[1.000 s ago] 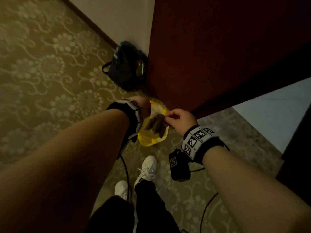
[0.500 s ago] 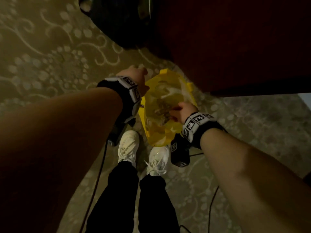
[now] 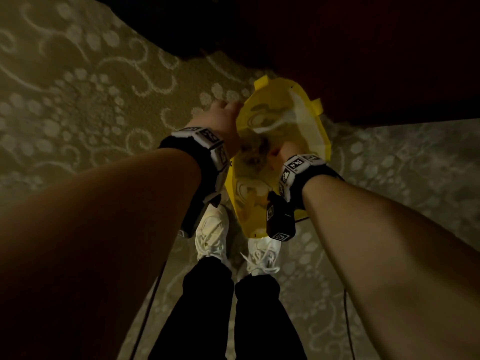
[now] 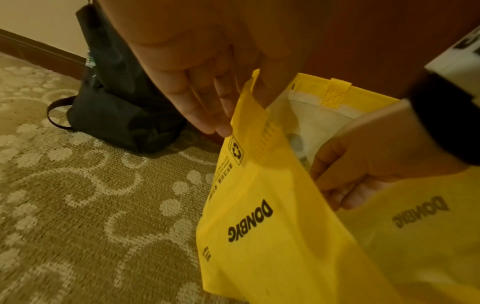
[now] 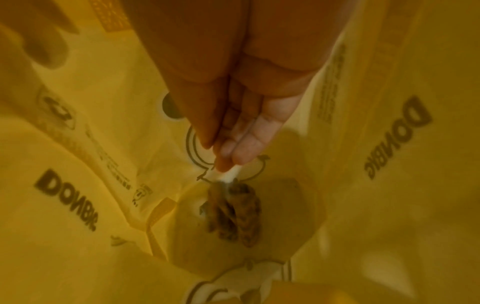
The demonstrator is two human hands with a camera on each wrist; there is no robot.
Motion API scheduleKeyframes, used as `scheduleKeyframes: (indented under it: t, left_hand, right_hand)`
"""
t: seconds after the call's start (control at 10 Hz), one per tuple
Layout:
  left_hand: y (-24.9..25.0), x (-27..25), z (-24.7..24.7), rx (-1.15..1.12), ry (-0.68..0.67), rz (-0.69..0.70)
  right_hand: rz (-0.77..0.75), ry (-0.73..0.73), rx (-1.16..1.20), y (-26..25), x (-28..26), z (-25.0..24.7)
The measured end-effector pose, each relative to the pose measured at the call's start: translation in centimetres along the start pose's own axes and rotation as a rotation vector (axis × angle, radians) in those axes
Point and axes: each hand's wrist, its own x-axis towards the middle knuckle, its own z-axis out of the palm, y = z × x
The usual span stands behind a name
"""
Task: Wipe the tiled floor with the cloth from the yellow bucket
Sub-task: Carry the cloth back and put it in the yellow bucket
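Note:
The task's yellow bucket (image 3: pixel 320 131) is a soft yellow fabric bag (image 4: pixel 272 236) printed with black letters, standing open on the carpet by my feet. My left hand (image 3: pixel 223 118) pinches its near rim between thumb and fingers (image 4: pixel 221 115) and holds the mouth open. My right hand (image 3: pixel 281 152) reaches down inside the bag (image 5: pixel 78 164). Its fingertips (image 5: pixel 233 150) pinch a white loop (image 5: pixel 228 176) of the brown crumpled cloth (image 5: pixel 236 209), which hangs low in the bag. The head view shows the cloth (image 3: pixel 255 154) between my wrists.
A black backpack (image 4: pixel 122 111) leans against the wall and the dark red door (image 3: pixel 363 48) just behind the bag. Patterned carpet (image 3: pixel 78 113) covers the floor. My white shoes (image 3: pixel 211 229) stand right at the bag, with cables trailing beside them.
The cloth, which hung above the bag's mouth a second ago, has gone down inside with my right hand. The view has tilted down and closer to the bag.

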Motion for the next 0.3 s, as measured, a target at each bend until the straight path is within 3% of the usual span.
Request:
scheduleKeyframes:
  t: [0.1, 0.3]
  left_hand:
    - [-0.1, -0.3, -0.5, 0.001, 0.003, -0.009]
    - [0.1, -1.6, -1.6, -0.038, 0.028, -0.025]
  right_hand:
    - [-0.060, 0.109, 0.212, -0.1, -0.4, -1.2]
    - [-0.094, 0.129, 0.214, -0.1, -2.8, -2.8]
